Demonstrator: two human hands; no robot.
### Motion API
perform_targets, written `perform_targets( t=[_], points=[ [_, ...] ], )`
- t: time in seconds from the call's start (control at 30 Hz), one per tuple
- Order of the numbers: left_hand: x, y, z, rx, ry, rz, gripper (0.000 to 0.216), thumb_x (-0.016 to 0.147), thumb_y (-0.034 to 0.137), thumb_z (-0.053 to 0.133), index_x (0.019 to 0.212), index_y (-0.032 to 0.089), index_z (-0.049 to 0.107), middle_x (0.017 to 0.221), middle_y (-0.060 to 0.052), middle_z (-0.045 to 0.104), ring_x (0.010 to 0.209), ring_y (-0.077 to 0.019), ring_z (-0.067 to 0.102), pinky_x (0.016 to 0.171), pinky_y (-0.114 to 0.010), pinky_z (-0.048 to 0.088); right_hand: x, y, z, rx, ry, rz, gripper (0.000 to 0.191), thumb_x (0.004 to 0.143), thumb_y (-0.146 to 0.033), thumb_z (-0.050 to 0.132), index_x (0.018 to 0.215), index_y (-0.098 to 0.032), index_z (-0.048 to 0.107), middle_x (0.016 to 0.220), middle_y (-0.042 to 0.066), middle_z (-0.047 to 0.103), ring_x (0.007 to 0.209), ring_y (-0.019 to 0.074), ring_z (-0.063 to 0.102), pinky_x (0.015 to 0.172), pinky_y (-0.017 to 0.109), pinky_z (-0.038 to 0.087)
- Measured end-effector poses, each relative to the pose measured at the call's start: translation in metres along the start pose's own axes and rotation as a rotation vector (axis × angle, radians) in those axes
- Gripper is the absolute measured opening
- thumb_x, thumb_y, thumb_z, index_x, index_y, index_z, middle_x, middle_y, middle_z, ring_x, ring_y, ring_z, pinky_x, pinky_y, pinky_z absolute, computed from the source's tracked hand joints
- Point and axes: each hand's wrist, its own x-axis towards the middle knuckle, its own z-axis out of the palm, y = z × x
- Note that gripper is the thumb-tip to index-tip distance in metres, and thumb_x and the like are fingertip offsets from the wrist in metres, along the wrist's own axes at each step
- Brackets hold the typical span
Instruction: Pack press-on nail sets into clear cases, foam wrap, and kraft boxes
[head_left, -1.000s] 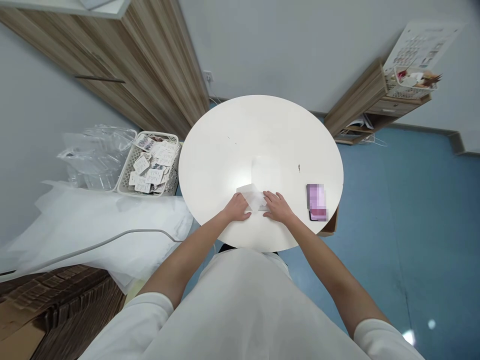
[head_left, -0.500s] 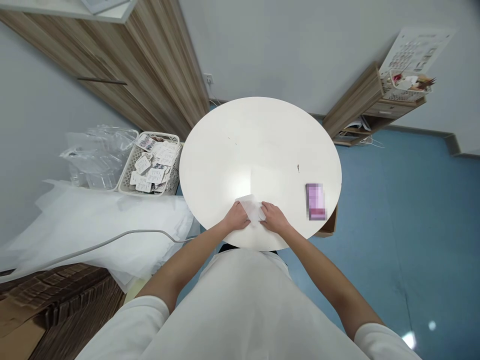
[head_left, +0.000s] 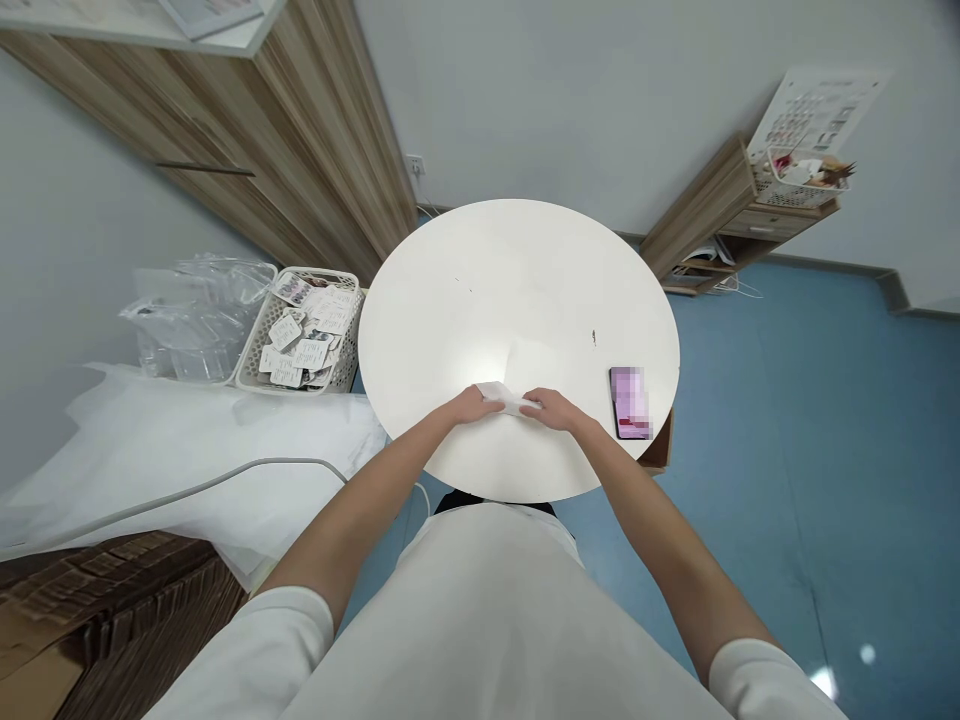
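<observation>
White, papery sheeting (head_left: 507, 399) is lying bunched over the six-o'clock side of the table (head_left: 517, 250). The left hand (head_left: 474, 403) is pinching its nine-o'clock end, the right hand (head_left: 553, 409) its three-o'clock end. Uneven pulling could be tearing or skewing it; swinging outward, the right hand could be nudging the phone (head_left: 632, 402) sitting near the edge at four o'clock.
</observation>
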Motion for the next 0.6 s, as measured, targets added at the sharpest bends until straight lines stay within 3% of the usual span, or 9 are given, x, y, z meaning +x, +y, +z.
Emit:
perform_targets(
  t=[0.13, 0.27, 0.37, 0.47, 0.53, 0.6],
  points=[
    [0.023, -0.008, -0.016, -0.055, 0.095, -0.192, 0.039, 0.068, 0.048, 0.055, 0.095, 0.02, 0.056, 0.098, -0.004, 0.062, 0.082, -0.0194, 0.059, 0.064, -0.026, 0.047, 0.023, 0.012, -0.009, 0.019, 0.005, 0.07, 0.034, 0.085, -0.041, 0.035, 0.102, -0.023, 0.059, 0.105, 0.006, 0.059, 0.091, 0.0206, 0.057, 0.071, 0.029, 0.044],
    [0.036, -0.018, -0.016, -0.02, 0.337, -0.257, 0.042, 0.066, 0.044, 0.06, 0.099, 0.019, 0.052, 0.101, -0.007, 0.059, 0.088, -0.0201, 0.056, 0.068, -0.029, 0.046, 0.037, 0.021, -0.001, -0.048, 0.124, 0.11, 0.035, 0.086, -0.038, 0.036, 0.111, -0.022, 0.053, 0.108, 0.007, 0.057, 0.097, 0.0204, 0.054, 0.076, 0.03, 0.043],
    [0.033, -0.024, -0.008, 0.057, 0.501, -0.195, 0.039, 0.072, 0.034, 0.056, 0.107, 0.019, 0.047, 0.105, -0.008, 0.055, 0.094, -0.0195, 0.053, 0.076, -0.031, 0.044, 0.04, 0.02, 0.008, -0.116, 0.226, 0.134, 0.033, 0.085, -0.036, 0.036, 0.112, -0.023, 0.052, 0.104, 0.008, 0.057, 0.095, 0.021, 0.053, 0.08, 0.033, 0.041],
    [0.021, -0.021, 0.003, 0.249, 0.613, -0.124, 0.037, 0.077, 0.028, 0.05, 0.113, 0.019, 0.045, 0.116, -0.011, 0.048, 0.107, -0.024, 0.045, 0.084, -0.037, 0.04, 0.031, 0.016, 0.019, -0.174, 0.419, 0.157, 0.035, 0.084, -0.037, 0.038, 0.114, -0.024, 0.049, 0.108, 0.01, 0.052, 0.101, 0.0249, 0.048, 0.085, 0.041, 0.037],
    [0.011, -0.014, 0.013, 0.41, 0.614, -0.043, 0.037, 0.079, 0.026, 0.045, 0.116, 0.02, 0.044, 0.125, -0.011, 0.042, 0.116, -0.0271, 0.036, 0.09, -0.042, 0.034, 0.02, 0.015, 0.03, -0.164, 0.573, 0.23, 0.041, 0.083, -0.039, 0.038, 0.121, -0.022, 0.041, 0.117, 0.012, 0.045, 0.109, 0.0277, 0.042, 0.089, 0.045, 0.034],
    [0.003, -0.004, 0.024, 0.53, 0.514, 0.134, 0.037, 0.082, 0.023, 0.04, 0.119, 0.022, 0.042, 0.131, -0.01, 0.037, 0.122, -0.026, 0.03, 0.096, -0.043, 0.027, 0.007, 0.016, 0.045, -0.093, 0.684, 0.355, 0.052, 0.082, -0.041, 0.038, 0.128, -0.019, 0.029, 0.126, 0.016, 0.035, 0.117, 0.0297, 0.034, 0.091, 0.047, 0.034]
  ],
)
